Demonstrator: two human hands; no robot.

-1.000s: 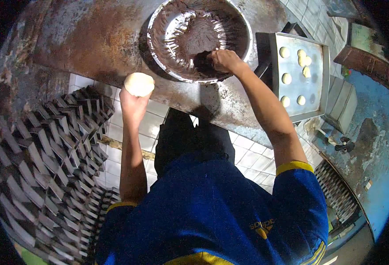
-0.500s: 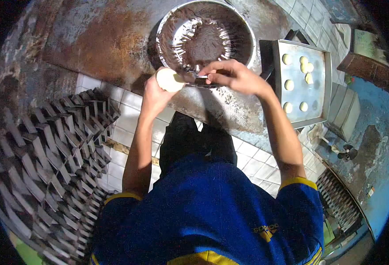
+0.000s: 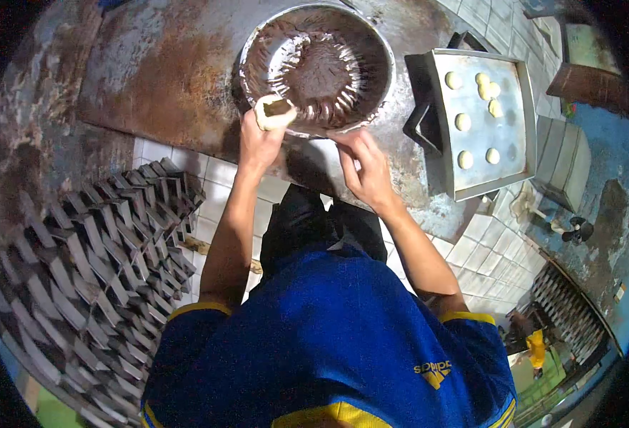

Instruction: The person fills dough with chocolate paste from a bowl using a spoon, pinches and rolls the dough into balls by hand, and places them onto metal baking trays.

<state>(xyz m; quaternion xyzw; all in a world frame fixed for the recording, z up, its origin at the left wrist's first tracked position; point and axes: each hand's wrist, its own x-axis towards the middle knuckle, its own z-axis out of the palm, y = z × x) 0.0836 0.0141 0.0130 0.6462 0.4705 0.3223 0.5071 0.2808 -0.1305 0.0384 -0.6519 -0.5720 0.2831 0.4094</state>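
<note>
A pale round of dough, cupped with dark brown filling in its hollow, is held in my left hand over the near left rim of a large metal bowl. Dark brown paste coats the bowl's bottom and walls. At the near right rim is my right hand, its fingers curled and their tips blurred against the bowl. Whether the spoon is still between them is hidden.
Right of the bowl stands a metal tray with several pale dough balls. The bowl rests on a worn, stained table. Stacked metal strips stand at lower left. A person in yellow is at far lower right.
Brown filling now shows in the dough's hollow. My right hand has moved away from the dough, down and right along the bowl rim, and the spoon it held is out of sight.
</note>
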